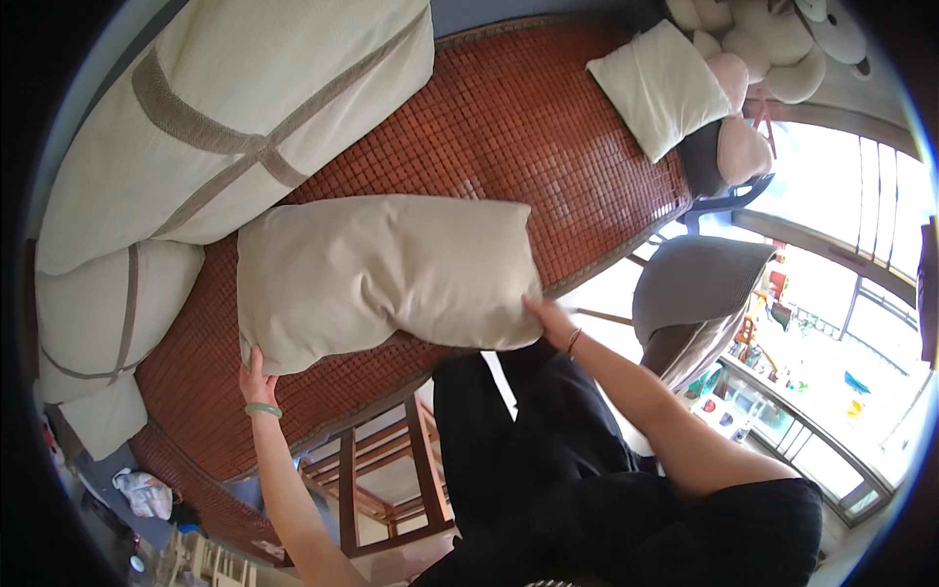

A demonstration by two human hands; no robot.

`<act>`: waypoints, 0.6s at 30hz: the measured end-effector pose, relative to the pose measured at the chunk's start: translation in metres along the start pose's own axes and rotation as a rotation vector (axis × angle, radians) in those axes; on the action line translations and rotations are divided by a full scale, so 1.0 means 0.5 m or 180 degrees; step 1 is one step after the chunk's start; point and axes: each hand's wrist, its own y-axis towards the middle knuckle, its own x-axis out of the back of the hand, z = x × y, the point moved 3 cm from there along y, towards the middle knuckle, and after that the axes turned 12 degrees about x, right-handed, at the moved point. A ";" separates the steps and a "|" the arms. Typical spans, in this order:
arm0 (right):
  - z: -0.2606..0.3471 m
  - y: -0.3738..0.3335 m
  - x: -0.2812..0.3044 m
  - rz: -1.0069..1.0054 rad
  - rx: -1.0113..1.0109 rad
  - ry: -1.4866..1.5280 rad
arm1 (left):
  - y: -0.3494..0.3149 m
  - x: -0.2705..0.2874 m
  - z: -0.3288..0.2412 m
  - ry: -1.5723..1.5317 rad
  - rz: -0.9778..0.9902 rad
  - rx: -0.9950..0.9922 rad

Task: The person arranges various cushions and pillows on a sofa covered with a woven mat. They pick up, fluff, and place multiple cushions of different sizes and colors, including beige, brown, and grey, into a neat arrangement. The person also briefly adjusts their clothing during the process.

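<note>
- Fingers of the person's left hand touch the beige pillow at its near left corner, a little spread; from where I stand, I can't tell whether they pinch the cloth.
- Over at the pillow's right end, the right hand has its fingers against the edge, near the near corner; they look blurred, so I can't tell how tightly they close.
- That pillow is between the two hands, over the brown mat, its near right corner reaching past the mat's edge; whether it rests flat or is slightly raised, I can't say.
- Its near side has a creased dip in the middle.
- A green bangle circles the left wrist, and a thin band the right.
- Far left, just beside the pillow, is a big cream cushion with crossing brown stripes.
- Far right, a small cream cushion lies on the mat, near some stuffed toys.
- On the right, near the mat, stands a chair with a grey back.
</note>
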 end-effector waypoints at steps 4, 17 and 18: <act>0.230 0.003 0.055 -0.0272 0.0634 -0.1890 | -0.165 0.030 -0.044 -0.0358 0.0424 0.0003; 0.430 0.255 0.065 0.0189 0.0436 -0.0763 | -0.021 -0.020 -0.051 -0.0995 -0.0114 -0.0255; 0.427 0.236 0.047 0.0058 0.0617 -0.1265 | -0.035 -0.037 -0.035 -0.0573 -0.0193 -0.0318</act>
